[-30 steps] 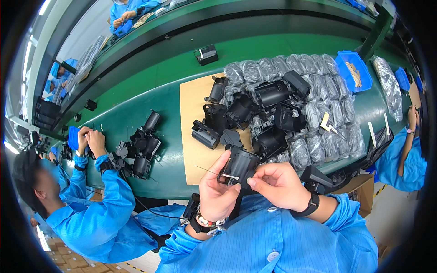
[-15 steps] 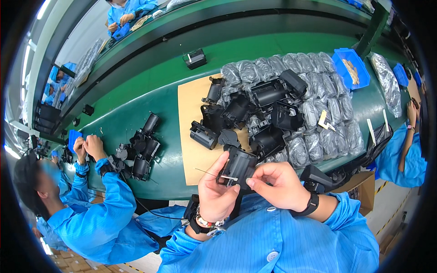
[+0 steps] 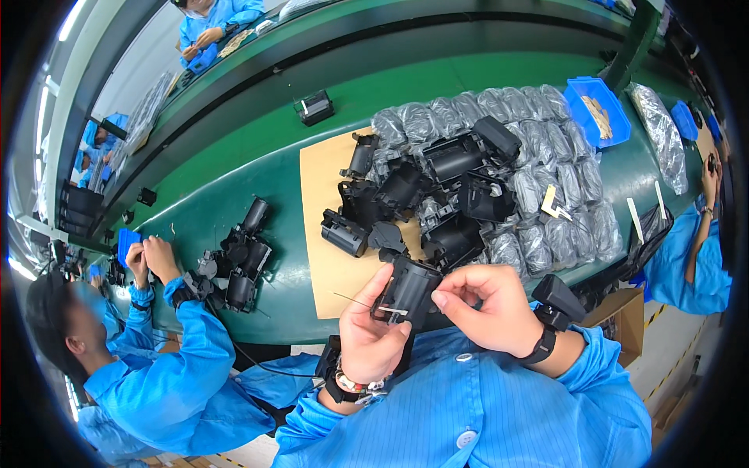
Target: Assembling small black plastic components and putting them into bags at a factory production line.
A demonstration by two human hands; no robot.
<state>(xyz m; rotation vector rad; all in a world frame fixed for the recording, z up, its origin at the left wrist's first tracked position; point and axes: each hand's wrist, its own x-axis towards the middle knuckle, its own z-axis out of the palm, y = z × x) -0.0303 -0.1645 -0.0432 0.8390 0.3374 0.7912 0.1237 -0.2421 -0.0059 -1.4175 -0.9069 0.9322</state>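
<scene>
Housing (image 3: 409,287) of matte black plastic, rounded like a barrel, is held above the table's (image 3: 285,304) near edge, clamped in the fingers of the left hand (image 3: 369,349). Fingers of the right hand (image 3: 497,313) are curled at its right side; whether anything is pinched there cannot be told. Beyond, angular black parts (image 3: 454,240) are heaped over a smooth tan sheet (image 3: 322,282) and crinkled, plastic-wrapped bundles (image 3: 537,248), arranged in rows toward the table's far edge.
</scene>
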